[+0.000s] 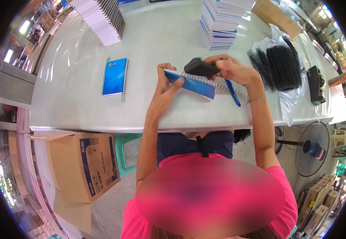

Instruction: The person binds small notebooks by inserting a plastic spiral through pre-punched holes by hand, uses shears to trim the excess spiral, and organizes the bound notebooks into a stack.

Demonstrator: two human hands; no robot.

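My left hand (pixel 166 88) grips the left end of a blue-covered notebook (pixel 199 88), thumb on the cover, tilting it above the table. Wire spiral runs along the notebook's upper edge, and a loose length of coil (pixel 242 95) trails past its right end toward my right wrist. My right hand (pixel 234 71) is closed round a black, blocky hand-held object (pixel 199 67), slightly blurred, held just over the spiral edge; its exact kind is unclear. Under the coil lies a blue pen (pixel 232 93). Another blue notebook (pixel 115 76) rests to the left, a coil sticking out along its right side.
Stacks of spiral-edged pads (pixel 101 20) and blue-edged books (pixel 220 24) stand at the table's far side. Black coils (pixel 278 65) lie on plastic at right, beside a black tape dispenser (pixel 316 85). Below are a cardboard box (pixel 81 167) and a fan (pixel 312 149).
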